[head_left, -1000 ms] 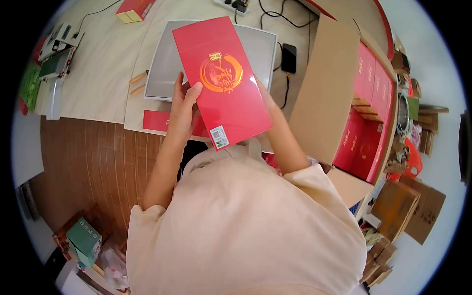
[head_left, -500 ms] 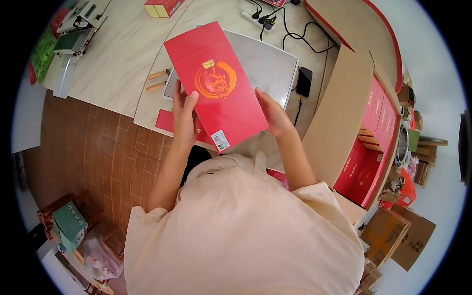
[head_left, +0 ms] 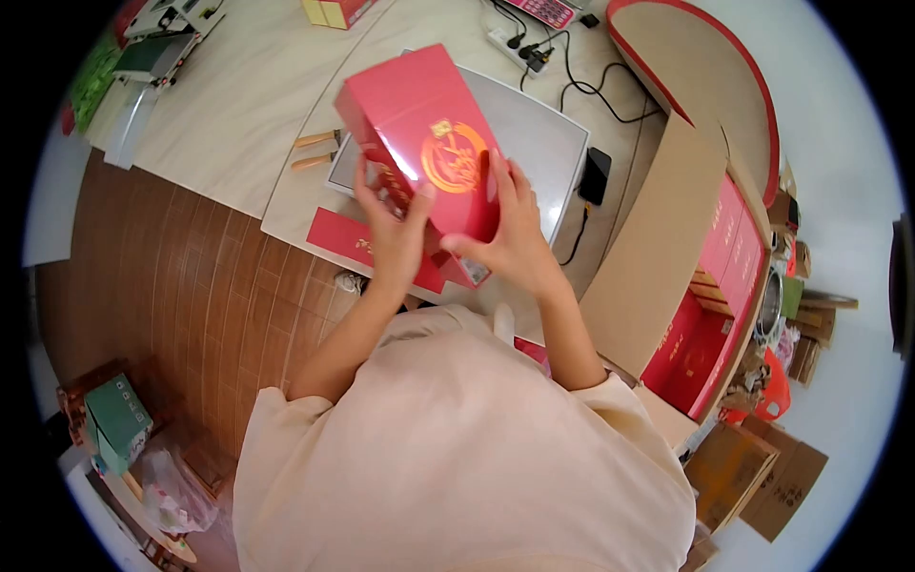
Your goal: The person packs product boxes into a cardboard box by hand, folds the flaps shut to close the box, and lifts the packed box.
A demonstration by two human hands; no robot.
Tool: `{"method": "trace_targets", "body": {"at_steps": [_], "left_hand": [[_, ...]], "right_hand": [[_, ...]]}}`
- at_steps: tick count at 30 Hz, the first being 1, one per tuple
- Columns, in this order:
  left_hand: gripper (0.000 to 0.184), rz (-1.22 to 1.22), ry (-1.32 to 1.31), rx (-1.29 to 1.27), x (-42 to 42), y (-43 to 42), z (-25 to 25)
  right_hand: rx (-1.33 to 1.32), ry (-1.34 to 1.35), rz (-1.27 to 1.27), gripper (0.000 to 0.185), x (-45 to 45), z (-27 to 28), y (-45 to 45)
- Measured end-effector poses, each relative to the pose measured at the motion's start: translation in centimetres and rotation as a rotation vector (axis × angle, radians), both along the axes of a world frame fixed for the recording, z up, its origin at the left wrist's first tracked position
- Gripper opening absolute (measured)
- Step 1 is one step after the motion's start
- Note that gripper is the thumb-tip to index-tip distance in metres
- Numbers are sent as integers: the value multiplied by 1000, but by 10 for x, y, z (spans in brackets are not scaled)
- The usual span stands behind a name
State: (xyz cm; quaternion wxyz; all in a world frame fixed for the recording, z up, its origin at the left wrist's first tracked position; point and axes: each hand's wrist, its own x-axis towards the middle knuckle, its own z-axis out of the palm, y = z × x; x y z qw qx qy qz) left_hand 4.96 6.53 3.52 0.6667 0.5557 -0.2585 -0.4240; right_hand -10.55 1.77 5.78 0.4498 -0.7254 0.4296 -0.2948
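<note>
A red gift box (head_left: 415, 100) with a gold round emblem is held up over the table, its top and one side face showing. My left hand (head_left: 396, 234) grips its left side near the lower end, thumb on the emblem face. My right hand (head_left: 510, 234) is closed about the lower right part, fingers lying on the front and thumb near the bottom edge. Under the hands a flat red piece of card (head_left: 334, 234) lies at the table edge. Behind the box is a grey-topped flat panel (head_left: 548, 138), partly covered.
Two wooden-handled tools (head_left: 315, 153) lie left of the panel. To the right are a black phone (head_left: 595, 176), a power strip (head_left: 519, 50) with cables, and an open cardboard carton (head_left: 639, 248) holding several red boxes (head_left: 729, 224). A sealing machine (head_left: 157, 57) stands at the far left.
The box has turned from showing its flat front to showing its side as well. My right hand has moved from its right edge onto the front face, closer to my left hand.
</note>
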Motion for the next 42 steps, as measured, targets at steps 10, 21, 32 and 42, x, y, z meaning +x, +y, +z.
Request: {"method": "trace_targets", "body": {"at_steps": [10,21,32,42], "left_hand": [[88,-120,-101,-35,-18,-2,-51],[63,22,-529,204,36,37,-71],[50,15,-428,206,41,43,-77],[38,29,-388,189,61,30,-80]], "right_hand": [[-316,435,-8,113,14,-23,-26],[-504,543,152,113,14,-79,-66],[-450,603,106,121,20,-71,-67],[-516,697,140,110,30,-72,-57]]}}
